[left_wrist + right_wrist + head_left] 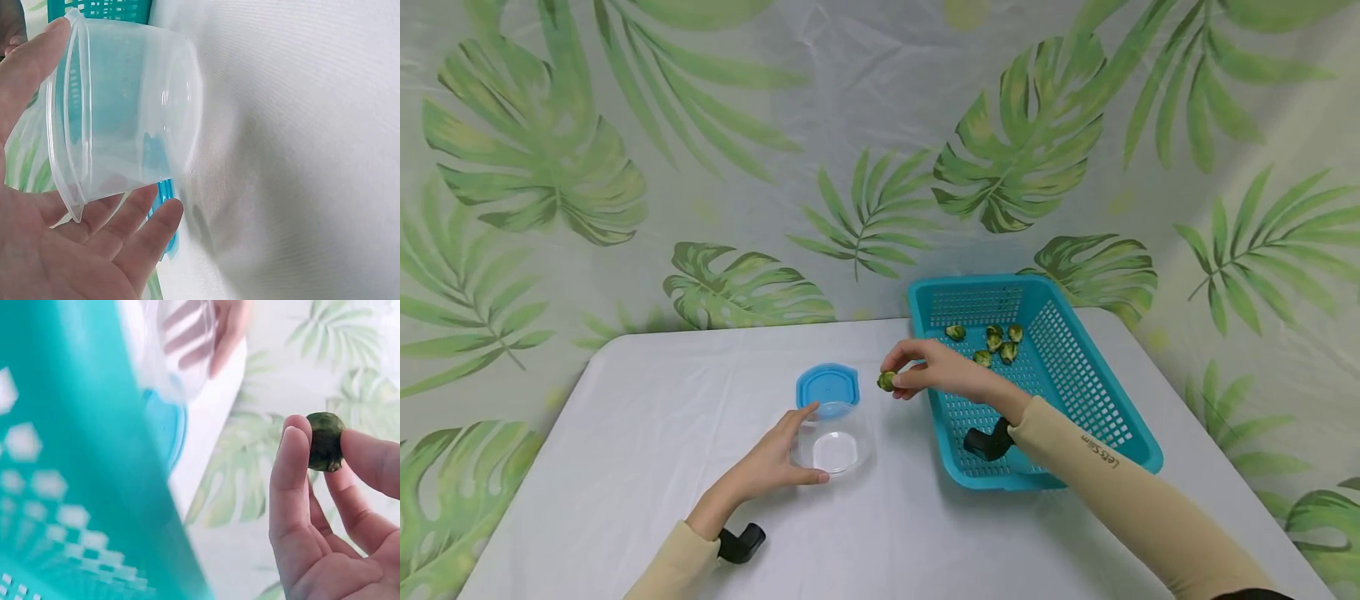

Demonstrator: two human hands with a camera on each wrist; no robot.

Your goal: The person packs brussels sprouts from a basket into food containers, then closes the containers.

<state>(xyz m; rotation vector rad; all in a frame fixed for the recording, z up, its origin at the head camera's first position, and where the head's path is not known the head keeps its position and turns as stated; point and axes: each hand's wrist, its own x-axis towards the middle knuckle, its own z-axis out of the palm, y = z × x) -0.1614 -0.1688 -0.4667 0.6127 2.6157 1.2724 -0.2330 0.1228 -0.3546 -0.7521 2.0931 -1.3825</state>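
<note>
My right hand (928,367) pinches a Brussels sprout (886,381) between thumb and fingertips, raised past the left edge of the turquoise basket (977,284). In the right wrist view the sprout (325,442) is dark green and round. My left hand (775,454) holds a clear plastic container (835,452) at its side, thumb at the near rim and fingers round the far side. The left wrist view shows the container (125,106) upright on the white cloth, with no food visible inside. Behind it lies a blue lid (827,383).
Several more Brussels sprouts (1008,352) lie toward the back of the basket, whose perforated walls rise right of the container. White cloth (647,417) covers the table, and a leaf-patterned curtain (880,125) hangs behind its far edge.
</note>
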